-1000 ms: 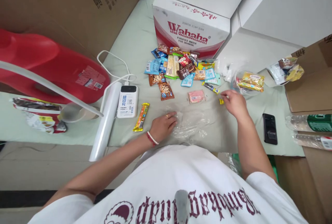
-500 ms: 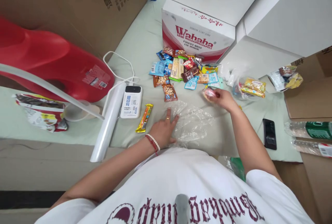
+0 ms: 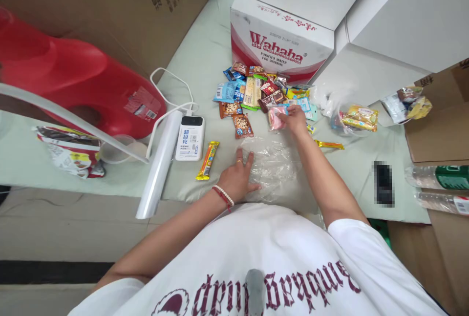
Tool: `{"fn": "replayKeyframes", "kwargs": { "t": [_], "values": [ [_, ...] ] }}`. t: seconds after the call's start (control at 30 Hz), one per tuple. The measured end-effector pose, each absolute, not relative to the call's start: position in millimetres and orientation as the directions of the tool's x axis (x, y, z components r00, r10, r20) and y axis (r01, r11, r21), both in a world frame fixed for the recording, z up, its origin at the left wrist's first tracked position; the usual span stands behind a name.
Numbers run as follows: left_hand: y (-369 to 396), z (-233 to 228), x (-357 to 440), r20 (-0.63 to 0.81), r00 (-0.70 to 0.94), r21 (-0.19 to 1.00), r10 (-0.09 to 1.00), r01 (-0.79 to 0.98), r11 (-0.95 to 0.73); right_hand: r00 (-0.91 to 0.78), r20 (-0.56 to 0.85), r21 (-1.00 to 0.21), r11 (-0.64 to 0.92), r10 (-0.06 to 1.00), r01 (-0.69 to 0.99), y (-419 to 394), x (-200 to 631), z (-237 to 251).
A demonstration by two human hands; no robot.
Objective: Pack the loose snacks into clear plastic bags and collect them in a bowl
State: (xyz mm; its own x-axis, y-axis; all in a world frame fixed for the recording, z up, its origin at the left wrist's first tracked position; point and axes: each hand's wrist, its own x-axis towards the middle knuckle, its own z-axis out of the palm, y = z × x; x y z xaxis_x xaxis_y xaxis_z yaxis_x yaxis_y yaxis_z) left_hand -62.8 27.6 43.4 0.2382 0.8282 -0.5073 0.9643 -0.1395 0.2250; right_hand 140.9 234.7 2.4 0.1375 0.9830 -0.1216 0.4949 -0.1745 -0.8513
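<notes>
Since the right hand [image 3: 296, 122] has its fingers [image 3: 287, 116] pinched nearly closed on the pink packet [image 3: 274, 119] at their 9 o'clock, it's clearly the nearer one; can't tell the packet's long axis. Clear plastic [image 3: 276, 169] lies at 6, left hand [image 3: 234, 179] spread by its edge, seemingly gripping nothing. Snack pile [image 3: 252, 92]'s at 11.

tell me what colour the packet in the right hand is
Mostly pink; the packet in the right hand shows best in the head view.
</notes>
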Motion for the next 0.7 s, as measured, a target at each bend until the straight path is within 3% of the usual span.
{"fn": "replayKeyframes", "kwargs": {
  "t": [0.1, 0.2, 0.3, 0.37, 0.43, 0.5, 0.57, 0.63, 0.7],
  "values": [
    [26.0, 39.3, -65.2, -0.477, 0.231, 0.241, 0.848, 0.962, -0.127, 0.091, -0.128, -0.921, -0.152, 0.988, 0.358, 207.3, 175.7, 44.9],
    [26.1, 35.0, -63.4, -0.455, 0.233, 0.244, 0.859, 0.961, -0.131, -0.250, -0.199, -0.944, -0.117, 0.948, 0.308, 175.6, 192.2, 91.7],
    [28.4, 35.7, -59.7, -0.456, 0.237, 0.234, 0.858, 0.962, -0.141, -0.598, -0.354, -0.906, -0.106, 0.719, 0.409, 154.7, 183.2, 108.0],
    [29.3, 38.2, -59.0, -0.465, 0.239, 0.228, 0.852, 0.963, -0.145, -0.732, -0.381, -0.869, 0.051, 0.564, 0.492, 148.9, 169.0, 97.2],
    [28.3, 40.0, -61.3, -0.472, 0.231, 0.224, 0.850, 0.965, -0.138, -0.776, -0.388, -0.775, 0.278, 0.498, 0.567, 144.5, 155.5, 77.5],
    [25.1, 38.9, -66.5, -0.457, 0.219, 0.232, 0.862, 0.965, -0.122, -0.742, -0.376, -0.613, 0.451, 0.556, 0.649, 136.3, 147.4, 59.0],
    [20.5, 34.4, -73.4, -0.405, 0.227, 0.275, 0.886, 0.954, -0.119, -0.669, -0.287, -0.476, 0.505, 0.685, 0.720, 122.5, 145.7, 47.0],
    [16.0, 27.1, -80.3, -0.323, 0.241, 0.340, 0.915, 0.932, -0.125, -0.640, -0.210, -0.433, 0.516, 0.740, 0.739, 106.3, 148.0, 40.9],
    [12.9, 19.1, -85.6, -0.243, 0.233, 0.387, 0.942, 0.913, -0.126, -0.656, -0.199, -0.419, 0.542, 0.728, 0.729, 92.3, 150.3, 37.5]
  ]
}}
